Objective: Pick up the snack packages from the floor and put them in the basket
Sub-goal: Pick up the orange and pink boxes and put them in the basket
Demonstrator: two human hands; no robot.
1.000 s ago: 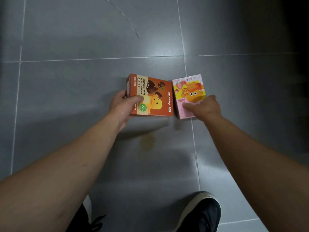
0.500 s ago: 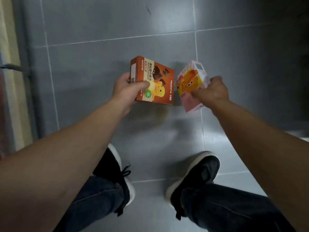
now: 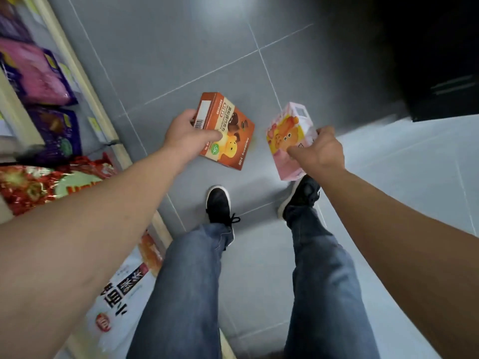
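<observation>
Left hand: the left hand grips the brown snack box, thumb laid across the printed front, fingers wrapped behind the barcode side.
Brown box position: up off the grey tiled floor, near frame centre, at about 9 o'clock from the other box and apart from it.
Brown box axis: long axis runs from 11 o'clock down to 5 o'clock; the barcode end points up-left, the printed face tilts toward the camera.
Right hand: the right hand holds the pink snack box, thumb on the cartoon front, fingers curled round its right edge.
Pink box position: also held in the air, above the right shoe, at 3 o'clock from the brown box.
Pink box axis: long axis close to 12-to-6 o'clock, leaning slightly; the white-windowed top end points to 12 o'clock.
Legs: blue jeans and the left shoe sit at 6 o'clock below both boxes.
Shelving: at 9 o'clock, a shelf edge with purple and pink bags and a red foil bag, blurred.
Basket: cannot tell where it is.
</observation>
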